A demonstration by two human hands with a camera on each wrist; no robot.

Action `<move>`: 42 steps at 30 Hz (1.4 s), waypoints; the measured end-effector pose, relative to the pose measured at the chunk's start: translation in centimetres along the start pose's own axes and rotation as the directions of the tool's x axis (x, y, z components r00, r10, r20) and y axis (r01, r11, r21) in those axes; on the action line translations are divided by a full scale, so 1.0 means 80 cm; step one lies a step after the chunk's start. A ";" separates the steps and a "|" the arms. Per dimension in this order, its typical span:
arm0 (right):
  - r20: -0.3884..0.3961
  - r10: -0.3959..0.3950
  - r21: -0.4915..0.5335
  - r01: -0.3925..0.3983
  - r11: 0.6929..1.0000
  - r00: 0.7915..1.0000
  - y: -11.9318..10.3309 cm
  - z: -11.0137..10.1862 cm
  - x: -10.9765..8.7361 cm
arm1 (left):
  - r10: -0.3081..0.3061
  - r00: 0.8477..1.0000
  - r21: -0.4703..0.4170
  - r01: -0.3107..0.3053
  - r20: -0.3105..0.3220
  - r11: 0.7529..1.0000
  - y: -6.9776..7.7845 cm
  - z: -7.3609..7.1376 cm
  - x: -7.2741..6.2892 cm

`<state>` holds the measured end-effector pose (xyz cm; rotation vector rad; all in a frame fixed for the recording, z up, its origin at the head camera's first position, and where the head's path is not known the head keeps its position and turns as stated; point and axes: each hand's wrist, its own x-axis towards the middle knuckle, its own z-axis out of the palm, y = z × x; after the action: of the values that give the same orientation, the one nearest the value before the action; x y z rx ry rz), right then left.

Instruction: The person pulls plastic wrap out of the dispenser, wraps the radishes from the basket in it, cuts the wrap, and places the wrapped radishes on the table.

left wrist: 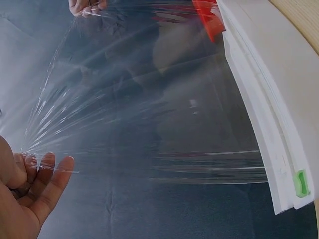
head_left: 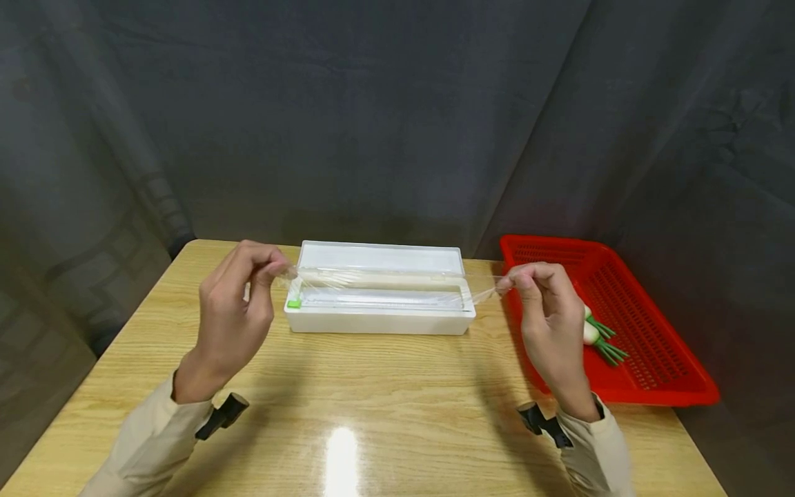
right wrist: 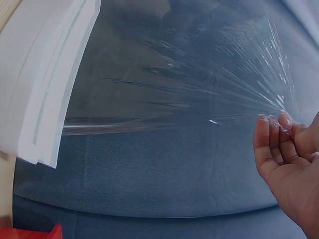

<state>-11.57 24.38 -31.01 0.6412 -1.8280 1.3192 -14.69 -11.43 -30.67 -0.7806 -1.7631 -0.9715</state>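
A sheet of clear cling film (left wrist: 164, 99) stretches up from a white cling film dispenser (head_left: 379, 323), whose lid (head_left: 381, 255) is raised. My left hand (head_left: 239, 314) pinches one corner of the film between thumb and fingers, above the dispenser's left end. At the other corner, my right hand (head_left: 551, 324) pinches the film likewise, with creases fanning out from its fingertips in the right wrist view. A pale roll (head_left: 379, 280) lies inside the dispenser. On its front left corner sits a green slider (head_left: 294, 304).
To the right stands a red plastic basket (head_left: 658, 310), partly behind my right hand. Inside it lie white radishes (head_left: 591, 334) with green tops. The wooden table (head_left: 373, 400) runs back to a dark grey curtain (head_left: 348, 124).
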 end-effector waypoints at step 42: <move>-0.139 -0.098 0.206 0.126 0.970 0.985 -0.021 -0.001 0.003 | 0.050 0.980 -0.294 -0.107 -0.195 0.950 0.021 0.003 0.014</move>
<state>-10.44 23.88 -29.89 0.7452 -1.5376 1.4580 -13.80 -10.34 -29.21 -0.9143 -1.4296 -1.2372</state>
